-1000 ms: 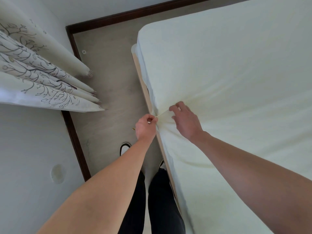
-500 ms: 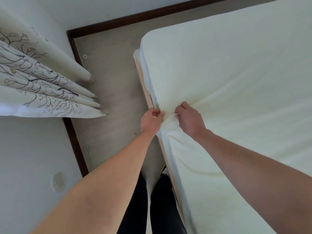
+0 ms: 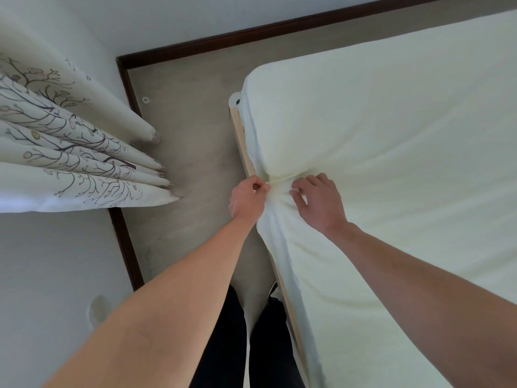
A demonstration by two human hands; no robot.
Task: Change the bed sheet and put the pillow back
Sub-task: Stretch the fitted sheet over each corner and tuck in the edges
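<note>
A pale cream bed sheet point(image 3: 391, 130) covers the mattress, which fills the right side of the view. At the mattress's left edge, my left hand point(image 3: 247, 198) pinches a thin stretched fold of the sheet between thumb and fingers. My right hand point(image 3: 319, 201) lies just to the right on top of the sheet, its fingers curled into the gathered cloth. Creases fan out from that spot across the sheet. No pillow is in view.
A light wooden bed frame point(image 3: 242, 141) runs along the mattress's left side. A narrow strip of grey floor point(image 3: 190, 135) separates the bed from the wall, a dark skirting board point(image 3: 127, 247) and patterned curtains point(image 3: 70, 152). My legs in dark trousers point(image 3: 246, 345) stand beside the bed.
Both hands stay at the same edge spot. The bunched cloth between them has been pulled out into a taut thin fold, and the hands have moved slightly apart.
</note>
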